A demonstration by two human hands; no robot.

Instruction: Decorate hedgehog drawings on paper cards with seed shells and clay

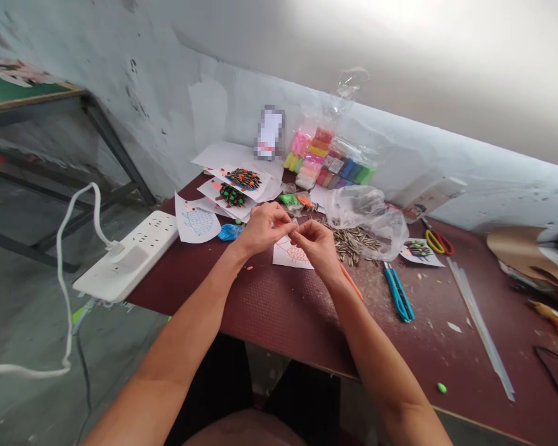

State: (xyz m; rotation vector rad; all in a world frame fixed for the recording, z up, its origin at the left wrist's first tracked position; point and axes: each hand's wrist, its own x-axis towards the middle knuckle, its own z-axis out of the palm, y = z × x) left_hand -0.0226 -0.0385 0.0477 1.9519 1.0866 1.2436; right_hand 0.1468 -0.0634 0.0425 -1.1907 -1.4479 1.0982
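- Far left, the strip (130,251) juts past the table (279,316) edge, its white cord (69,328) looping low; a snag on that cord could drag it down.
- Into the middle: a pale bit (295,222) sits at the fingertips, above the orange drawing (294,254), too small to identify; a loose pinch could drop it.
- That drawing lies flat below, with no hand seen pinning it, so a brushing wrist might skew it.
- Just right, the seeds (351,241) lie loose beside the bag (367,214); a sideways sweep could scatter them.
- Further right, the cutter (398,294) lies near the right forearm; a careless reach might knock it.
- Now the hands! Left hand (266,228): arm slanting up and inward, wrist bent, thumb and forefinger pinching the pale bit.
- Right hand (316,243): mirrored, arm angled in, thumb and forefinger pinched on it too, the two sets of fingertips all but touching.
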